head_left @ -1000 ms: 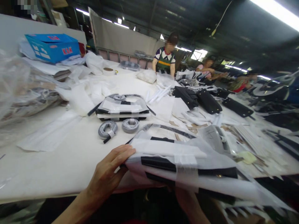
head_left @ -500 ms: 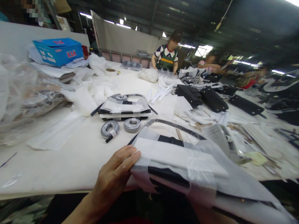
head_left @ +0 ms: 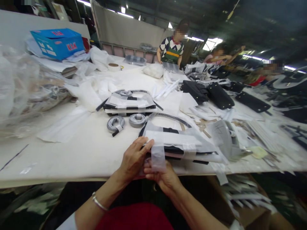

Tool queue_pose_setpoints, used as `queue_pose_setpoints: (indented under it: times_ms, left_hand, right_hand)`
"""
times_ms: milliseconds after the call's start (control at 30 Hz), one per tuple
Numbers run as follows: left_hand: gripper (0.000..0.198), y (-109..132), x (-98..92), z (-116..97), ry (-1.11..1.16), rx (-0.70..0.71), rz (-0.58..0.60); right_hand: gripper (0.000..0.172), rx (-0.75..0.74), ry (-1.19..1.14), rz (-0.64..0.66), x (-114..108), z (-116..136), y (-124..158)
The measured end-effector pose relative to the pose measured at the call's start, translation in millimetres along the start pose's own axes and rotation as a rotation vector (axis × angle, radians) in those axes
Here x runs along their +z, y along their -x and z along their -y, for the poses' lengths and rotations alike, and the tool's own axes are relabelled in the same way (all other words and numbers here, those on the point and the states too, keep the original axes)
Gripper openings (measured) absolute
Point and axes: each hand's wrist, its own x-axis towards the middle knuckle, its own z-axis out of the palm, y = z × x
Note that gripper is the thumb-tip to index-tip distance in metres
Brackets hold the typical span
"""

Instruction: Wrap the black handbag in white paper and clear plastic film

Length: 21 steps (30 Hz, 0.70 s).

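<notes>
A black handbag (head_left: pixel 171 130) wrapped in white sheets lies at the table's front edge, its curved handle (head_left: pixel 168 117) standing up behind. My left hand (head_left: pixel 135 155) grips the bag's left end, thumb and fingers closed around the wrapping. From the bag's top a strip of translucent tape (head_left: pixel 158 158) hangs down the front. My right hand (head_left: pixel 165 179) is below it with the lower end at its fingers, partly hidden by the strip. Another tape strip (head_left: pixel 189 150) crosses the bag further right. Behind it lies a second wrapped bag (head_left: pixel 130 102), with two rolled straps (head_left: pixel 115 124) in front.
A grey tape dispenser (head_left: pixel 223 137) stands right of the bag. Several black bags (head_left: pixel 219 95) lie beyond. Plastic wrapping (head_left: pixel 19 92) and a blue box (head_left: pixel 57 44) fill the left. Below the right edge sits an open carton (head_left: pixel 256 217). A co-worker (head_left: pixel 171 51) stands across the table.
The wrapped bag has been turned and set back onto the table edge. My right hand has come into view under the bag's left part, at a tape strip. My left hand keeps its grip.
</notes>
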Motion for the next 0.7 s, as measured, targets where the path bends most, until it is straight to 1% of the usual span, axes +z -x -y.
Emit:
queue_pose_setpoints:
  times_ms: [67, 100, 167, 200, 267, 300, 333, 367, 400, 467, 500, 533, 567, 600, 633, 700]
  left_hand:
    - [0.041, 0.1, 1.5, -1.8, -0.017, 0.039, 0.058]
    - [0.042, 0.2, 1.8, -2.2, -0.024, 0.055, 0.079]
    - [0.043, 0.9, 1.6, -2.0, -0.034, 0.067, 0.1]
    - [0.044, 1.5, 1.1, -1.5, -0.037, 0.069, 0.107]
    - [0.046, 3.1, -0.6, -0.4, -0.038, 0.084, 0.135]
    - [0.046, 3.9, -1.7, 0.0, -0.038, 0.092, 0.153]
    - [0.046, 4.6, -2.8, 0.3, -0.041, 0.099, 0.168]
    - [0.046, 5.1, -3.9, 0.6, -0.045, 0.105, 0.18]
    - [0.046, 5.4, -4.7, 0.7, -0.05, 0.108, 0.188]
    - [0.045, 5.3, -5.8, 1.0, -0.061, 0.111, 0.193]
    - [0.045, 4.9, -6.2, 1.2, -0.065, 0.111, 0.192]
    - [0.045, 4.3, -6.4, 1.3, -0.068, 0.112, 0.191]
    - [0.045, 3.6, -6.6, 1.5, -0.067, 0.114, 0.189]
    - [0.045, 2.8, -6.8, 1.6, -0.063, 0.114, 0.188]
    - [0.045, 2.1, -6.8, 1.6, -0.057, 0.11, 0.189]
    - [0.044, 1.2, -6.3, 1.1, -0.036, 0.092, 0.19]
  right_hand:
    - [0.053, 0.063, -0.028, -0.019, 4.6, -5.8, 9.5]
    - [0.053, 0.072, -0.019, -0.027, 5.9, -8.6, 13.5]
    - [0.053, 0.063, 0.075, -0.007, 4.8, -12.4, 22.1]
    - [0.052, 0.072, 0.168, 0.022, 2.3, -12.3, 27.8]
    - [0.044, 0.108, 0.421, 0.11, -5.6, -5.3, 43.6]
    - [0.038, 0.11, 0.552, 0.142, -10.2, 2.3, 53.4]
    - [0.033, 0.073, 0.672, 0.151, -14.7, 12.7, 63.5]
    - [0.029, -0.01, 0.774, 0.129, -18.9, 25.3, 72.9]
    - [0.026, -0.162, 0.859, 0.077, -22.5, 39.1, 80.6]
    - [0.021, -0.555, 1.043, -0.054, -28.3, 65.8, 86.6]
    - [0.017, -0.74, 1.137, -0.104, -30.8, 76.4, 84.1]
    - [0.015, -0.886, 1.23, -0.135, -33.3, 84.3, 78.1]
    - [0.02, -0.986, 1.314, -0.146, -35.6, 89.1, 69.3]
    - [0.027, -1.034, 1.39, -0.137, -37.9, 91.2, 58.7]
    - [0.032, -1.042, 1.453, -0.122, -39.8, 91.0, 47.4]
    - [0.034, -1.014, 1.526, -0.111, -42.1, 86.5, 27.2]
